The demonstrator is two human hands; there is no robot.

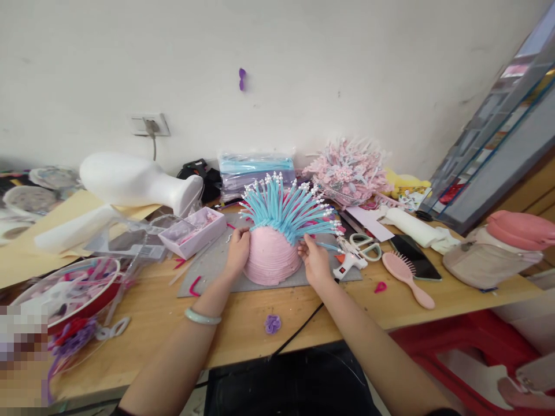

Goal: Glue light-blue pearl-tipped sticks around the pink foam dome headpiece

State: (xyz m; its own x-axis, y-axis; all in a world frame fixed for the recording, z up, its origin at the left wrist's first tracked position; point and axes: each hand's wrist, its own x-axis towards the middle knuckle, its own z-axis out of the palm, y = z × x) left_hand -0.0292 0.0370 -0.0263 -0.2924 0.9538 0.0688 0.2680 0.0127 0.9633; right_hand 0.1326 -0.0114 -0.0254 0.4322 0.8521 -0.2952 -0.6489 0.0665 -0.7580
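A pink ribbed dome (271, 257) stands on the grey mat (195, 277), and a fan of light blue fuzzy stems (277, 208) tipped with white beads rises from its upper back edge. At the dome's left side, my left hand (238, 251) grips the rim, thumb and fingers closed against it. My right hand (314, 261) holds the opposite side, its fingers curled at the edge just below the blue stems; its fingertips are partly hidden. Right of that hand lie a white glue gun (349, 263) and pale-handled scissors (370, 249).
A white foam head (130, 179) and lilac box (193, 231) are on the left, beside a round tray (65, 320) of pink pieces. A pink hairbrush (410, 280), black phone (418, 257) and beige bag (477, 263) lie right. A purple flower (273, 324) sits near the front edge.
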